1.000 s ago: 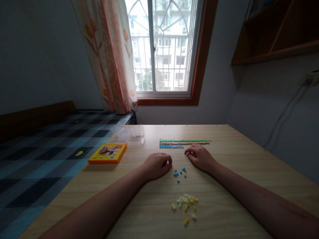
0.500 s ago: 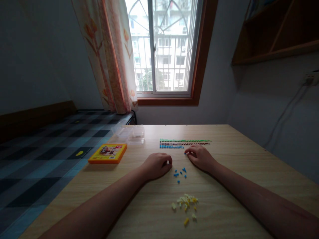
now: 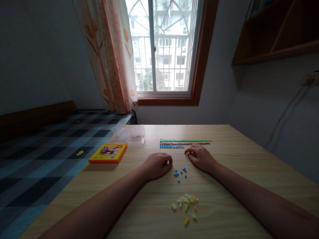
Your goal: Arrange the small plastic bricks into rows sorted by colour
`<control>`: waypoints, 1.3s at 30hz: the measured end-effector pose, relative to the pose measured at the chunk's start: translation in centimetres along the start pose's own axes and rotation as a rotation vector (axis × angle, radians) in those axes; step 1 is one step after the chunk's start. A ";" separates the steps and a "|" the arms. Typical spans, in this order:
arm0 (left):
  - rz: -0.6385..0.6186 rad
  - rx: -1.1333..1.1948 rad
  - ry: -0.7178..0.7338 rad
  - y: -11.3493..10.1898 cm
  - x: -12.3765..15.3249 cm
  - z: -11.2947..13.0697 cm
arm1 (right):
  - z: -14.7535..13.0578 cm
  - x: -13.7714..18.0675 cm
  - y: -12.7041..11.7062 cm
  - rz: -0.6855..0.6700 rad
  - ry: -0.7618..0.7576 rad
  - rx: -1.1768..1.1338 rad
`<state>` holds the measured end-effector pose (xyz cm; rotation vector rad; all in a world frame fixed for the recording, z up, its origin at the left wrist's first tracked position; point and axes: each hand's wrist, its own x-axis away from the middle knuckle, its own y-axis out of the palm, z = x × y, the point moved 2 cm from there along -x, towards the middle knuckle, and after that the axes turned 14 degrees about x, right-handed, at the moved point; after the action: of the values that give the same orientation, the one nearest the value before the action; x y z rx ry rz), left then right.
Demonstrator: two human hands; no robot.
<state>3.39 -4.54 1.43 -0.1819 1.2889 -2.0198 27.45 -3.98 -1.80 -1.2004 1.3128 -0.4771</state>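
Between the fingertips of my right hand (image 3: 200, 156) is a small blue brick (image 3: 185, 153), just below the end of a row of blue bricks (image 3: 171, 147). Above that row run a dark brown row (image 3: 184, 144) and a green row (image 3: 184, 140), all lined up left to right. My left hand (image 3: 159, 165) rests on the table with its fingers curled in; what they hold, if anything, is hidden. Several loose blue bricks (image 3: 176, 174) lie between and below my hands. Closer to me is a pile of pale and bright yellow bricks (image 3: 186, 200).
On the left of the wooden table (image 3: 144, 212) lies a yellow-orange box (image 3: 108, 153) with a printed lid. Behind it stands a clear plastic tray (image 3: 129, 134). A bed with a checked cover (image 3: 54, 146) borders the table's left edge. The window (image 3: 169, 49) is beyond the far edge.
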 end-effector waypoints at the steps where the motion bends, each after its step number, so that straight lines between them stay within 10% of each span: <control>1: 0.000 -0.001 0.000 0.0 0.0 0.0 | 0.0 0.0 0.0 0.000 0.001 0.000; 39: -0.002 0.008 -0.006 0.0 0.0 -0.1 | 0.0 0.0 -0.1 -0.003 0.045 0.058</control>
<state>3.35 -4.42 1.40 -0.1854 1.2775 -2.0248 27.47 -4.06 -1.74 -1.1502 1.3266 -0.5431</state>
